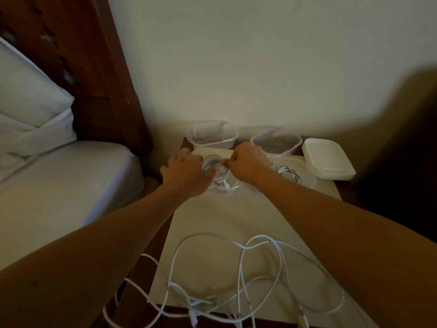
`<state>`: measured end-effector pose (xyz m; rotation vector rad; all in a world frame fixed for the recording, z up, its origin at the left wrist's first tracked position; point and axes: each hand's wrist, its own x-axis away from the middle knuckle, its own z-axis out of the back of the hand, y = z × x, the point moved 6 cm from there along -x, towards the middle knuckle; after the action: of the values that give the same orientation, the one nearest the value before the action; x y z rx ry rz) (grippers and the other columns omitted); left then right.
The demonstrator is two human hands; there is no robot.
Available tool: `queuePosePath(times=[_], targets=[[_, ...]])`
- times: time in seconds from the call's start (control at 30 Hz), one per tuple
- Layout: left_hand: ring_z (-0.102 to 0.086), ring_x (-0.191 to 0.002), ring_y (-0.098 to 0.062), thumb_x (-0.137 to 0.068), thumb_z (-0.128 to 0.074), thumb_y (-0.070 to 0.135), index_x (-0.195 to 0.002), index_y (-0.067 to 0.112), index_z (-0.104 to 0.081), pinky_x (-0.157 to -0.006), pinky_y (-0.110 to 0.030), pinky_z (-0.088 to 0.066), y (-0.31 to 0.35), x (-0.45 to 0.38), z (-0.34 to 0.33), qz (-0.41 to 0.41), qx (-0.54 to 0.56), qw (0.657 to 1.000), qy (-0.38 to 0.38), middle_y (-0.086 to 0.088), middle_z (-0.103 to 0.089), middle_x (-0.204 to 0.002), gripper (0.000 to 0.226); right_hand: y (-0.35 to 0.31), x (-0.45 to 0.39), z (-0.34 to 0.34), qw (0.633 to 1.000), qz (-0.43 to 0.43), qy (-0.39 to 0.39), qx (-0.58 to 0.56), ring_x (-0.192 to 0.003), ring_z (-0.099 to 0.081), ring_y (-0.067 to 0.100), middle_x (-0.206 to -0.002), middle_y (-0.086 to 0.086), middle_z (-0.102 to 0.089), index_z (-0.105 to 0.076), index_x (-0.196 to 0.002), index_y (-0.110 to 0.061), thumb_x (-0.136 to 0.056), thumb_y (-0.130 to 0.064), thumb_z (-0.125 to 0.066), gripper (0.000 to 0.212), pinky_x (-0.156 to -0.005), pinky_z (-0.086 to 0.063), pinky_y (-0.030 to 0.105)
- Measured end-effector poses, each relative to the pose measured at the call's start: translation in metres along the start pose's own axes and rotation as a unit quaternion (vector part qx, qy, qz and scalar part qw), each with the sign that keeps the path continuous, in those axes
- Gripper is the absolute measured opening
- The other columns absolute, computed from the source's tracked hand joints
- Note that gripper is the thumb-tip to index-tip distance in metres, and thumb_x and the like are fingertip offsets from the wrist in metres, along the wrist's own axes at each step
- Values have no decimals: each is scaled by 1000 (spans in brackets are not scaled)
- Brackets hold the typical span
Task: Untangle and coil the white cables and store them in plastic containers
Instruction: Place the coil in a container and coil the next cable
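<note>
Dim bedside scene: small table, pale matte top with dark wood edges. Both hands over a clear plastic tub holding a coil of smooth white cable. Left hand spread across the tub's left side, fingers loosely bent over the rim and coil; whether gripping or only resting, cannot tell. Right hand curled, fingertips pinching a strand of the coil at its top.

Just right of the right hand, a second tub with another coiled cable inside. Beyond the hands, against the wall, two empty tubs, thin-walled, rounded rectangles. Further right, a stack of flat white lids. Nearer than the hands, at the table's near edge, tangled cables in loose overlapping loops, some hanging off the edge. Far left, bed with smooth pale sheet and pillow.
</note>
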<state>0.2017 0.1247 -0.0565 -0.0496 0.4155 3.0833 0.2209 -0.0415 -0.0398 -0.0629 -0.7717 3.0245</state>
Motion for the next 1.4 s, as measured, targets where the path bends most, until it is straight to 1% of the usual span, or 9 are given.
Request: queuePosePath(times=[0.3,0.47,0.63,0.73,0.83,0.93,1.03,1.13,1.4], targets=[[-60,-114,-29,-88,-50,57,-122,21,-69,-99,-50,-49,11,22,37,-21,161,983,86,-4,-60,-130,53,14,51,44,994,1,86,-73,-69,-66,16,-77,3,-71,-74,-89,-13,-100,-29,-61,24,-73,-60,38],[-61,-114,-16,-96,-62,33,-100,15,-75,-97,-24,-43,53,90,81,-152,264,941,147,1,-69,-120,23,46,119,68,987,-13,101,-122,-78,-63,6,-84,-11,-67,-72,-94,-24,-96,-21,-61,12,-63,-45,16],[-60,-111,-24,-90,-66,30,-101,17,-76,-93,-42,-46,75,203,84,-326,124,910,226,0,-66,-122,19,80,200,65,996,-16,48,-77,-94,-59,8,-104,-9,-67,-72,-113,-23,-98,-24,-62,18,-74,-44,13],[-55,-120,-29,-88,-68,37,-107,24,-73,-93,-47,-41,82,250,43,-382,33,911,151,-1,-61,-131,24,88,248,60,999,13,50,-16,-120,-53,19,-130,-4,-61,-65,-125,-27,-101,-34,-56,27,-99,-47,39],[-41,-140,-36,-88,-60,56,-130,31,-63,-105,-57,-34,74,266,-6,-370,-71,925,54,-5,-51,-146,48,98,283,35,994,1,-71,88,-154,-12,24,-167,-6,-21,-35,-153,-38,-103,-58,-38,54,-122,-18,53],[-27,-150,-40,-91,-49,60,-140,36,-51,-111,-69,-24,59,263,-31,-341,-136,930,-10,-8,-41,-158,54,116,303,9,975,-33,-168,143,-155,21,30,-170,-6,17,-4,-161,-41,-101,-69,-22,69,-122,6,62],[0,-157,-31,-87,-37,61,-146,44,-40,-119,-65,-3,46,248,-39,-323,-134,933,-87,-2,-15,-169,61,123,306,2,973,-46,-177,143,-153,24,34,-169,-2,24,2,-162,-38,-101,-68,-16,70,-121,11,64],[15,-155,-25,-85,-52,43,-150,45,-38,-123,-56,5,46,232,-31,-330,-118,921,-171,4,-3,-170,66,124,302,3,972,-42,-181,143,-153,26,32,-168,-2,25,5,-162,-34,-103,-66,-16,71,-121,13,62],[-16,-154,-31,-85,-53,-7,-135,24,-62,-124,-46,-16,58,175,-10,-407,-139,896,-114,-6,-29,-165,60,140,267,5,977,-35,-166,131,-155,22,30,-169,2,22,5,-163,-26,-107,-55,-18,68,-124,12,56]])
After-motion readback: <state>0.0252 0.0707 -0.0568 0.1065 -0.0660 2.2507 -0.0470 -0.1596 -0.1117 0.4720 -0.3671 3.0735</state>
